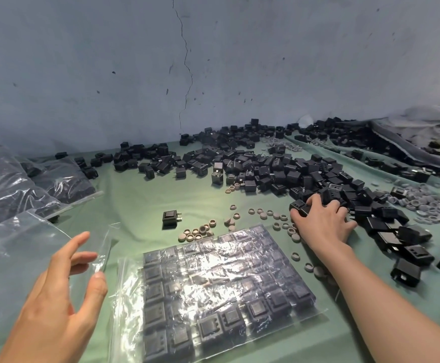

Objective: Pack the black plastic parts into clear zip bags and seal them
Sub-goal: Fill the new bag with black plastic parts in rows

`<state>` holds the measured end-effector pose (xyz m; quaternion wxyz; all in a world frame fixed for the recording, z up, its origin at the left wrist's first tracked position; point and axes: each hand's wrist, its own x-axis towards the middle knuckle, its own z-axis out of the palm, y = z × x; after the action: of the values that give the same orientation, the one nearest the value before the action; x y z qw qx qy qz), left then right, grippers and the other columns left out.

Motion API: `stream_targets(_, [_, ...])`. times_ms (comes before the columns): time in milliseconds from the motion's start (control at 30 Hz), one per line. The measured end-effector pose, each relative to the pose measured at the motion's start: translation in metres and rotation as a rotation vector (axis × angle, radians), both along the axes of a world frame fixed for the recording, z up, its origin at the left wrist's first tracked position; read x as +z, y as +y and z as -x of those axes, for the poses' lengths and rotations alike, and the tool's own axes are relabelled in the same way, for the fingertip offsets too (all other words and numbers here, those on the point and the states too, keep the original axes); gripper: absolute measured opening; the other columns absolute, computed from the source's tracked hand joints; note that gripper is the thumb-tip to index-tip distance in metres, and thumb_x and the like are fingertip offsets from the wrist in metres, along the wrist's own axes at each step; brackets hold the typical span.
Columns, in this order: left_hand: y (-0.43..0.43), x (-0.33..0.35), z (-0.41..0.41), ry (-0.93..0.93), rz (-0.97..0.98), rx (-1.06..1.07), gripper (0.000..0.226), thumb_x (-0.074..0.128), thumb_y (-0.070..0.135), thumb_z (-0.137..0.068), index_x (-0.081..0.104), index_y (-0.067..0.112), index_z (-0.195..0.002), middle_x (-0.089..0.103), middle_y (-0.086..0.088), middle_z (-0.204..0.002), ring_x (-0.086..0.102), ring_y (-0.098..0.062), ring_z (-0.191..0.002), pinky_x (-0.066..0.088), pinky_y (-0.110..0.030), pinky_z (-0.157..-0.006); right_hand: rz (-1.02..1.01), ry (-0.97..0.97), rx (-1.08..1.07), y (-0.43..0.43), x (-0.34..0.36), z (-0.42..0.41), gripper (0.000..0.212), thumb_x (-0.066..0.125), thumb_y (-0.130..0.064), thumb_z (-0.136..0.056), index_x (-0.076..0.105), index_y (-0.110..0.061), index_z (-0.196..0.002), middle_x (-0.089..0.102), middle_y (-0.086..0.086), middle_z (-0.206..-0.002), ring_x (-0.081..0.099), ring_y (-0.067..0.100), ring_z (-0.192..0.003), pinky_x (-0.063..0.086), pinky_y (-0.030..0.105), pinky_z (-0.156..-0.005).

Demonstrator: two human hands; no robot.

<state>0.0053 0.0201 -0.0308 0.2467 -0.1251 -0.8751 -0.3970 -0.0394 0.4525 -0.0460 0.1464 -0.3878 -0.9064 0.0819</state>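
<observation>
1. Lower left: pinching the raised lip of the empty clear plastic zip bag [17,258] with the left hand [56,292], mouth facing right.
2. Bottom centre: lying flat between both hands, the filled clear zip bag [213,297].
3. Right of centre: gripping small black boxy plastic parts [298,206] with the right hand [323,221], at the pile's near edge.
4. Likely needing a leftward carry over bare green cloth [135,195] beyond the filled bag.
</observation>
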Motion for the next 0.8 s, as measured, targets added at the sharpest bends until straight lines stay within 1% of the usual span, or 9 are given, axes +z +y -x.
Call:
stream_targets(67, [0.000,0.000,0.000,0.009,0.020,0.013,0.061,0.045,0.056,-0.079,0.034,0.055,-0.138,0.056,0.032,-0.115,0.052,0.007,-0.107,0.043,-0.048,-0.088,-0.043,-0.011,0.024,0.003,-0.001,-0.004,0.048,0.046,-0.066,-0.092,0.048,-0.027,-0.118,0.050,0.013,-0.127,0.046,0.035,-0.120,0.035,0.049,-0.097])
stream_targets(200, [-0.002,-0.001,0.002,0.020,0.055,0.011,0.061,0.044,0.056,-0.080,0.033,0.054,-0.140,0.056,0.031,-0.116,0.051,0.007,-0.107,0.045,-0.047,-0.085,-0.096,-0.012,0.092,0.007,0.000,-0.008,0.050,0.046,-0.065,-0.092,0.046,-0.022,-0.117,0.053,0.011,-0.123,0.052,0.034,-0.114,0.039,0.049,-0.096])
stream_targets(433, [-0.002,-0.004,0.000,0.024,0.082,-0.005,0.062,0.045,0.055,-0.080,0.036,0.050,-0.141,0.058,0.026,-0.118,0.051,0.009,-0.106,0.044,-0.046,-0.086,0.021,0.272,0.178,0.006,0.003,-0.014,0.039,0.058,-0.053,-0.093,0.042,-0.024,-0.112,0.044,0.006,-0.111,0.054,0.029,-0.090,0.045,0.046,-0.088])
stream_targets(500, [-0.003,-0.002,-0.001,0.018,0.079,-0.019,0.061,0.045,0.054,-0.080,0.036,0.051,-0.141,0.058,0.027,-0.118,0.051,0.008,-0.106,0.041,-0.041,-0.092,0.128,0.373,0.172,0.005,0.007,-0.015,0.039,0.059,-0.053,-0.092,0.043,-0.025,-0.113,0.045,0.006,-0.112,0.054,0.026,-0.084,0.049,0.042,-0.080])
stream_targets(567, [-0.003,0.002,-0.003,0.007,0.068,-0.034,0.061,0.045,0.054,-0.080,0.036,0.051,-0.140,0.057,0.028,-0.117,0.050,0.008,-0.106,0.032,-0.021,-0.098,0.381,0.542,0.152,0.004,0.020,-0.013,0.042,0.061,-0.054,-0.091,0.044,-0.024,-0.114,0.050,0.008,-0.113,0.058,0.022,-0.078,0.049,0.034,-0.064])
stream_targets(633, [-0.002,0.007,-0.005,0.009,0.057,-0.034,0.059,0.045,0.054,-0.081,0.037,0.050,-0.140,0.057,0.029,-0.117,0.050,0.010,-0.106,0.031,-0.006,-0.087,0.891,0.788,0.083,0.003,0.045,-0.013,0.046,0.066,-0.052,-0.089,0.048,-0.020,-0.117,0.059,0.008,-0.107,0.057,0.015,-0.075,0.047,0.030,-0.060])
stream_targets(700, [0.000,0.010,-0.006,0.029,0.029,-0.038,0.057,0.045,0.052,-0.082,0.040,0.049,-0.139,0.059,0.028,-0.116,0.052,0.007,-0.106,0.033,-0.004,-0.085,1.555,0.973,0.073,-0.005,0.066,-0.020,0.051,0.074,-0.049,-0.085,0.055,-0.015,-0.116,0.065,0.006,-0.092,0.060,0.016,-0.071,0.054,0.033,-0.065])
stream_targets(733, [0.002,0.011,-0.008,0.049,0.014,-0.044,0.055,0.044,0.051,-0.083,0.041,0.048,-0.138,0.060,0.026,-0.115,0.053,0.005,-0.105,0.034,-0.006,-0.085,1.790,0.987,0.110,-0.013,0.071,-0.025,0.053,0.076,-0.049,-0.082,0.057,-0.013,-0.116,0.067,0.007,-0.087,0.063,0.018,-0.070,0.057,0.036,-0.067])
stream_targets(800, [0.008,0.013,-0.013,0.093,-0.002,-0.051,0.051,0.044,0.047,-0.085,0.044,0.048,-0.136,0.061,0.024,-0.113,0.056,0.002,-0.103,0.038,-0.009,-0.086,2.066,0.934,0.216,-0.038,0.073,-0.033,0.058,0.075,-0.049,-0.082,0.058,-0.010,-0.121,0.068,0.011,-0.091,0.066,0.023,-0.075,0.057,0.038,-0.069])
